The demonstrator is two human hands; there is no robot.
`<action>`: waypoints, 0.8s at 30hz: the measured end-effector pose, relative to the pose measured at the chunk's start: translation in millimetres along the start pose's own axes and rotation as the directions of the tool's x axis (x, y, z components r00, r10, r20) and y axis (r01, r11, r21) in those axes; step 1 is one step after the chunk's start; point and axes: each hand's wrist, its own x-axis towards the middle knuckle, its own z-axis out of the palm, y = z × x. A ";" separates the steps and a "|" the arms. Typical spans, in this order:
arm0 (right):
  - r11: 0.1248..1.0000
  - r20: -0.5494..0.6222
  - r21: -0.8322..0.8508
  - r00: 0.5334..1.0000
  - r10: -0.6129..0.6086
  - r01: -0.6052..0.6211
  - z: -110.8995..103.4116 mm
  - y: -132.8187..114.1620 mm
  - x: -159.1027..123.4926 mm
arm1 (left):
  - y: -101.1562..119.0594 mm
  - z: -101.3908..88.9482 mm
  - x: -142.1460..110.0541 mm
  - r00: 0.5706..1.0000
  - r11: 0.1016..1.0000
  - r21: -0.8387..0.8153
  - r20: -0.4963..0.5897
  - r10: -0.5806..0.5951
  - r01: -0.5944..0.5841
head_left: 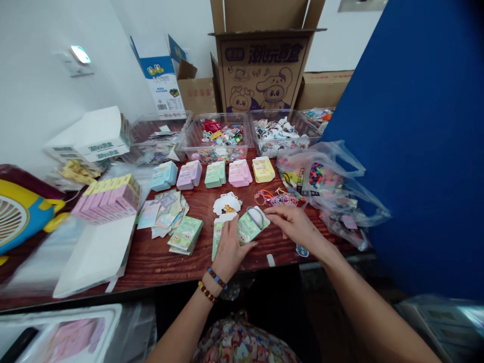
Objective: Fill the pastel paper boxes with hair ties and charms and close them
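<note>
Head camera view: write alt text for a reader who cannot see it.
The left hand and right hand are at green printed card packets on a reddish-brown wooden table. Rows of pastel card stacks lie beyond them, backed by clear plastic trays of small colourful items and cardboard cartons.

A mint-green card packet (pixel 251 226) with a grey loop (pixel 256 217) on it lies beside a matching packet (pixel 217 240).

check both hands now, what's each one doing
Left hand: closed, holding a pale green card packet.
Right hand: fingers extended, touching a second green card packet; whether it grips cannot be told.
</note>
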 end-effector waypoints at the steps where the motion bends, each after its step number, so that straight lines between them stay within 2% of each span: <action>1: 0.999 -0.007 -0.022 0.999 -0.032 0.032 0.4 -0.5 -0.5 | 1.3 0.4 0.3 1.000 1.000 0.005 -0.003 -0.002 0.002; 5: 0.989 -0.053 -0.063 0.989 -0.136 0.133 2.7 -2.5 -0.3 | 6.4 0.4 1.0 0.999 1.000 0.008 -0.032 0.025 -0.025; 8: 0.989 0.023 -0.061 0.991 -0.135 0.136 8.4 -4.0 -2.4 | 8.0 -0.6 1.5 0.996 0.998 -0.009 -0.068 0.065 -0.066; 11: 0.998 0.115 0.015 0.991 -0.061 0.060 13.3 -5.7 -7.0 | 7.6 -0.2 2.0 0.995 0.998 -0.020 -0.076 0.058 -0.059; 13: 0.998 0.062 0.052 0.998 -0.027 0.024 12.0 -6.5 -9.4 | 7.2 0.9 1.9 0.996 0.999 -0.018 -0.077 0.048 -0.050; 16: 0.999 -0.077 0.039 0.997 -0.029 0.032 4.9 -7.2 -11.3 | 7.2 2.3 1.8 0.996 0.998 -0.019 -0.076 0.050 -0.051; 24: 0.997 0.012 0.064 0.999 -0.049 0.048 3.9 -7.9 -15.3 | 12.4 1.1 3.3 0.992 0.996 -0.005 -0.093 0.091 -0.092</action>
